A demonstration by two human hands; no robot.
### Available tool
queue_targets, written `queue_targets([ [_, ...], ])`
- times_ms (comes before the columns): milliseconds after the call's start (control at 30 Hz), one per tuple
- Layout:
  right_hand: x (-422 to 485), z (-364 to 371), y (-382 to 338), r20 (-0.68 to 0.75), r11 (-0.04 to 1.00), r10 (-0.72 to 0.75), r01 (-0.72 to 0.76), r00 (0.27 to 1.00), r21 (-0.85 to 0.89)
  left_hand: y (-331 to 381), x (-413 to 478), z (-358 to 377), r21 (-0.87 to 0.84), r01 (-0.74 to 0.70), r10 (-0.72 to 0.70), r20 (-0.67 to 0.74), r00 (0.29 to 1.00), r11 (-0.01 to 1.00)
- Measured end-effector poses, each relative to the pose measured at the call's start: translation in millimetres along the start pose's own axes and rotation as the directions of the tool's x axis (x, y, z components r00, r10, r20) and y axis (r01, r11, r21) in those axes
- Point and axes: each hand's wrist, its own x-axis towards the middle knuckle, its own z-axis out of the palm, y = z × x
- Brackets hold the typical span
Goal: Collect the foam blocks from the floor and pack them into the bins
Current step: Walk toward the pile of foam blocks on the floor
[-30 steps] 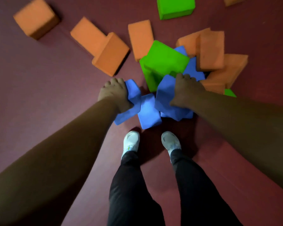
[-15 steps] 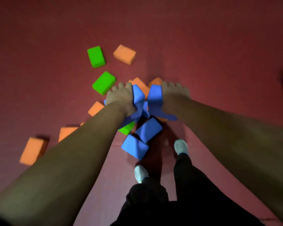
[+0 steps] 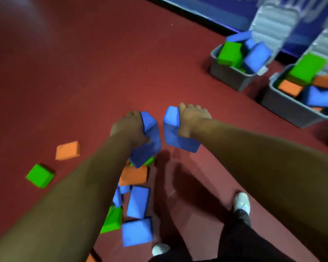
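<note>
Since 0.5 s ago the view is swinging round: 2 grey bins are now showing, and both hands are riding clear of the floor pile (image 3: pixel 136 203) with their loads. Left hand (image 3: pixel 128 127) is gripping blue foam blocks (image 3: pixel 150 142), fingers curled over the top; looks like 2, cannot tell for sure. Right hand (image 3: pixel 192 120) is gripping 1 blue block (image 3: pixel 171 129), fingers wrapped over its top edge. Both loads are hanging well left of the front bin (image 3: pixel 284 108), not over it. Front bin is holding green, orange and blue blocks. Second bin (image 3: pixel 229 76) is sitting just beyond it, holding green and blue. Loose orange block (image 3: pixel 67 150) and green block (image 3: pixel 40 175) are lying farthest from the front bin.
</note>
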Motion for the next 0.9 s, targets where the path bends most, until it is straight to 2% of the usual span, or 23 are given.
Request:
queue_targets([
  [200, 5.2, -56.7, 220.6, -0.011, 0.971, 0.229, -0.227, 0.973, 0.076, 208.5, 104.6, -46.8, 0.038, -0.210, 0.210, 0.014, 0.978, 0.977],
  [333, -4.6, -90.4, 365.9, -0.043, 0.915, 0.394, -0.387, 0.918, 0.113, 357.5, 161.6, -72.8, 0.046, -0.346, 0.346, 0.004, 0.938, 0.937],
  [467, -28.5, -113.2, 481.3, -0.092, 0.852, 0.520, -0.507, 0.849, 0.131, 485.5, 193.0, -98.0, 0.062, -0.479, 0.482, -0.066, 0.874, 0.876],
  [667, -57.2, -114.5, 594.2, -0.027, 0.702, 0.704, -0.691, 0.709, 0.173, 612.1, 231.8, -106.5, 0.041, -0.617, 0.618, -0.053, 0.784, 0.786],
  [900, -43.5, -107.7, 658.0, 0.056, 0.559, 0.807, -0.790, 0.588, 0.253, 694.5, 282.3, -82.4, 0.087, -0.717, 0.714, 0.062, 0.697, 0.692],
])
